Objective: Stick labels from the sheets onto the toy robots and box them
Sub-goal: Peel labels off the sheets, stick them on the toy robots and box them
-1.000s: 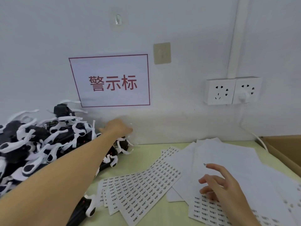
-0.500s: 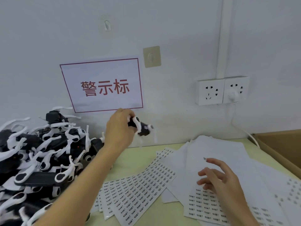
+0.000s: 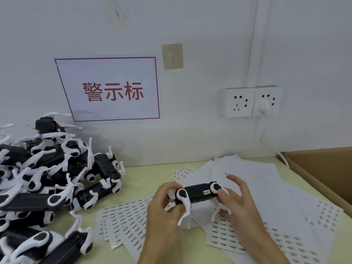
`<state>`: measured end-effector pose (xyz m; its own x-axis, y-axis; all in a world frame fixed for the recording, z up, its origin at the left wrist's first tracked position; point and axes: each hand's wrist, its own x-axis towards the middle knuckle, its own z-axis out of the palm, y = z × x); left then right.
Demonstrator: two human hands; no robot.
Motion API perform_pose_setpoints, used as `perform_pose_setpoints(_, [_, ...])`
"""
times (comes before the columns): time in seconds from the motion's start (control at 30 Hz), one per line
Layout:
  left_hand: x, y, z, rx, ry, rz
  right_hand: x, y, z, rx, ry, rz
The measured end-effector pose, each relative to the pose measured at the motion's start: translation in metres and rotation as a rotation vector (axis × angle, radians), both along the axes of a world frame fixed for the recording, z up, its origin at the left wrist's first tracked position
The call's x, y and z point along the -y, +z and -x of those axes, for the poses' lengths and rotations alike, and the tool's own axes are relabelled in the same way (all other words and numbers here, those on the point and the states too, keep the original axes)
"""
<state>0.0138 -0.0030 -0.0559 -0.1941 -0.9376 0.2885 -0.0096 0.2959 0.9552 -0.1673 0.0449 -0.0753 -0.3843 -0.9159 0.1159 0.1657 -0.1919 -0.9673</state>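
Toy robot (image 3: 198, 193) up off the table (image 3: 144, 180), held between both hands just above the label sheets (image 3: 123, 216). My left hand (image 3: 163, 206) is curled round its left end, thumb and fingers closed on the white hip piece there. My right hand (image 3: 238, 199) touches the right end with fingers mostly straight and spread, steadying more than gripping; one fingertip carries something small, possibly a label, too small to tell.

One small white label already sits on the black body of the robot, near its right end.

Handling, as I judge it: a hard plastic body, light, stiff along the black trunk. The thin white legs hanging below the trunk look like the weak part, bendy or easy to snap, so I'd rather not take hold there. Best grip is across the trunk or at the round hip joints at each end. The plastic looks smooth, so a pinch could slip; a wrap is safer.

To the left of the robot, the pile of unlabelled robots (image 3: 47, 178) lies tangled, legs hooked among each other. Pulling one free may drag its neighbours.

To the right of the robot, plain white sheets (image 3: 257, 178), then the cardboard box (image 3: 323, 168) at the table edge, near enough to reach. Behind the robot, on the wall, a red-bordered sign (image 3: 110, 88) and sockets (image 3: 251, 101).
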Motion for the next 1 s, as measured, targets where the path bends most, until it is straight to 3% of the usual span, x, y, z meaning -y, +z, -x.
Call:
perform_pose_setpoints(0.17, [0.003, 0.003, -0.005, 0.002, -0.04, -0.005, -0.001, 0.0, 0.0, -0.003, -0.01, 0.016])
perform_pose_setpoints(0.3, [0.006, 0.001, -0.01, 0.001, -0.114, 0.047, -0.003, 0.005, 0.002, 0.165, 0.081, 0.004])
perform_pose_setpoints(0.43, [0.013, -0.004, -0.016, 0.056, -0.205, 0.062, -0.007, 0.013, 0.005, 0.184, 0.18, -0.109])
perform_pose_setpoints(0.53, [0.018, -0.013, -0.017, 0.034, -0.267, -0.051, -0.018, 0.022, 0.021, 0.215, 0.178, -0.22])
perform_pose_setpoints(0.63, [0.019, -0.018, -0.014, -0.051, -0.231, -0.152, -0.04, 0.032, 0.061, 0.312, -0.116, -0.15])
perform_pose_setpoints(0.73, [0.018, -0.018, -0.009, -0.081, -0.167, -0.181, -0.074, 0.038, 0.111, 0.47, -0.722, 0.094])
perform_pose_setpoints(0.83, [0.017, -0.017, -0.007, -0.089, -0.141, -0.193, -0.099, 0.038, 0.141, 0.028, -1.238, 0.047])
perform_pose_setpoints(0.9, [0.017, -0.015, -0.005, -0.082, -0.133, -0.199, -0.101, 0.032, 0.146, -0.184, -1.351, 0.013])
perform_pose_setpoints(1.0, [0.018, -0.006, -0.005, -0.003, -0.046, -0.148, -0.077, 0.024, 0.127, -0.211, -1.185, -0.006])
